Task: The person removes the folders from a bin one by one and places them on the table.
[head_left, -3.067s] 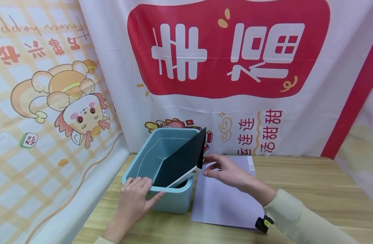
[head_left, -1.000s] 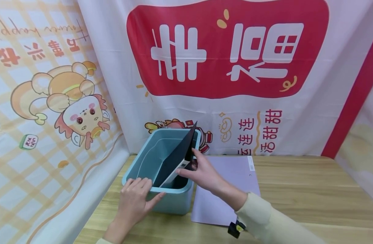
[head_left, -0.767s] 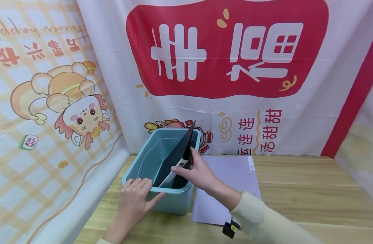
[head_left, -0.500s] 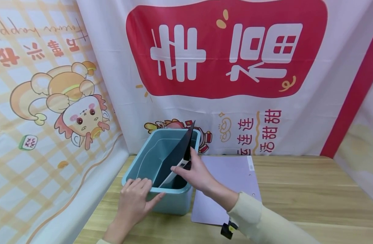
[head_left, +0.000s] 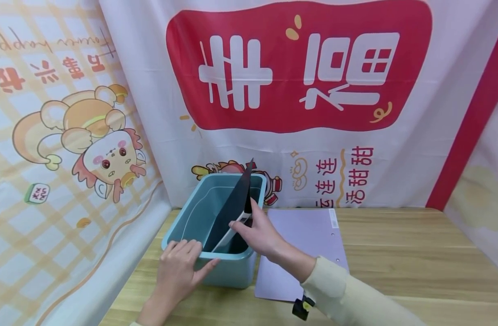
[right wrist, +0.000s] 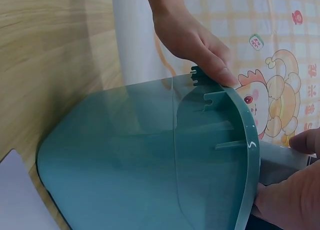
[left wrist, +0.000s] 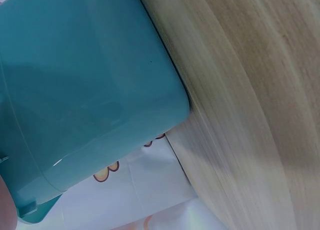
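A teal plastic bin [head_left: 232, 271] stands on the table. My left hand [head_left: 179, 267] grips its near rim, fingers over the edge and thumb along the outside. Leaning inside the bin is a dark, flat, folder-like thing [head_left: 232, 203] with a whitish spine; its upper corner sticks out above the rim. My right hand [head_left: 259, 228] holds that spine at the bin's right side, thumb on the near face and fingers behind. In the right wrist view, the thumb [right wrist: 290, 202] lies by the bin's rim and part of the whitish spine [right wrist: 280, 160] shows. The folder-like thing's lower part is hidden in the bin.
A lavender flat sheet or folder [head_left: 306, 240] with a white label lies right of the bin, partly under the right forearm. A small black-and-yellow device [head_left: 302, 308] is at the right sleeve. Printed cloths [head_left: 298, 149] hang behind and at left.
My right hand moved left from beside the dark folder-like thing and took hold of its spine. The thing's top has swung left and stands steeper. My left hand stays on the rim.
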`<state>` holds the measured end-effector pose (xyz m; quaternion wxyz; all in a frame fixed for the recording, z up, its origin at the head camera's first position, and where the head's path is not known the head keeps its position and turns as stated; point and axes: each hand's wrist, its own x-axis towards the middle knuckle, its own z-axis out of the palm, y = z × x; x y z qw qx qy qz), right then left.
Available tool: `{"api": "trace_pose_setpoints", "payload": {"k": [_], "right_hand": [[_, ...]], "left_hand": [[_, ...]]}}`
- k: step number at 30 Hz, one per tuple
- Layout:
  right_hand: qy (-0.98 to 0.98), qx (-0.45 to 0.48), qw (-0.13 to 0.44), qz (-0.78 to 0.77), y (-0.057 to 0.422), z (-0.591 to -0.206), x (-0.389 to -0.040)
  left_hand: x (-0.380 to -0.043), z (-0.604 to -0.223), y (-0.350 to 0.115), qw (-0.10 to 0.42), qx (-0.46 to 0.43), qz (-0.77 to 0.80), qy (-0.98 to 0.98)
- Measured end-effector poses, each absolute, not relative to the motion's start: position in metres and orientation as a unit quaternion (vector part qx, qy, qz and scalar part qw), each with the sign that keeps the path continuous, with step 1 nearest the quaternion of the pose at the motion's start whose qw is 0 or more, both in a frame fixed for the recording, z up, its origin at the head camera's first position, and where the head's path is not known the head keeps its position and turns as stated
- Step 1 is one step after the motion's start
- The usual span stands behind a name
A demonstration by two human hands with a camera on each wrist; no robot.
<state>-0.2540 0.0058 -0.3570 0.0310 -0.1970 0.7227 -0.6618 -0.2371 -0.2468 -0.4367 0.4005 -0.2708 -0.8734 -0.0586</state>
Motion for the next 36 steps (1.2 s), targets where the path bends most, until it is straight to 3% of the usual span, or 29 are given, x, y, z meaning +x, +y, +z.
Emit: {"api": "trace_pose_setpoints", "payload": {"k": [36], "right_hand": [[0.584, -0.099, 0.042, -0.805, 0.025, -0.343, -0.267]], "left_hand": [[-0.239, -0.437, -0.246, 0.387, -0.260, -0.064, -0.882]]}}
